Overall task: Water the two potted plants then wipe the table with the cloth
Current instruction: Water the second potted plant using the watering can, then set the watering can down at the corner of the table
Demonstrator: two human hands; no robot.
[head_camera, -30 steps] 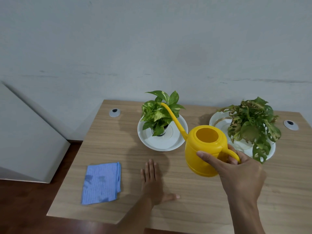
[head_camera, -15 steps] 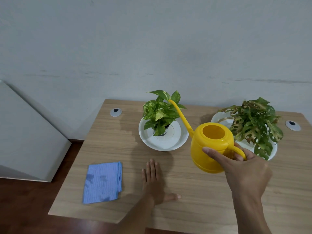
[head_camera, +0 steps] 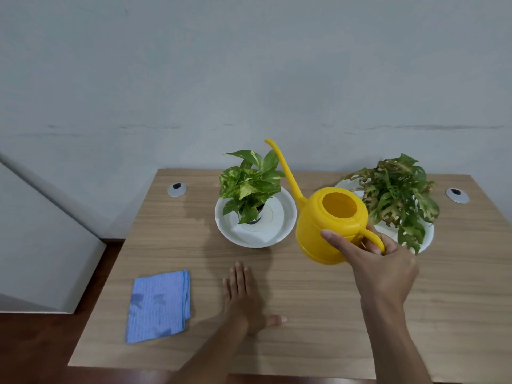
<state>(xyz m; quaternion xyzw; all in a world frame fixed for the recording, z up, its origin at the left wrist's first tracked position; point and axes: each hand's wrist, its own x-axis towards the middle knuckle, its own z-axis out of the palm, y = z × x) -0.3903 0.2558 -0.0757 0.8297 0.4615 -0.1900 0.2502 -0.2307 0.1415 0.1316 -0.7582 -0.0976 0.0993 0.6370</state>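
1. Yellow plastic watering can, held above the tabletop between the two plants; its body sits nearly level, and its long thin spout rises up and to the left, the tip above the left plant's leaves.
2. My right hand: fingers curled through and pinching the can's handle, thumb laid along the can's side.
3. My left hand: palm down, flat on the wood, fingers straight and close together, thumb out to the side; it holds nothing.
4. Left plant, with green and cream variegated leaves, upright in a small pot at the middle of a white saucer.
5. Right plant, with holed, partly browned leaves, on a second white dish; it lies just behind my right hand and the can's handle.
6. Blue cloth, folded, flat near the front left corner, with darker damp-looking patches; it lies apart from my left hand.
7. Two round cable grommets, one at each rear corner.
8. Pale wall behind.
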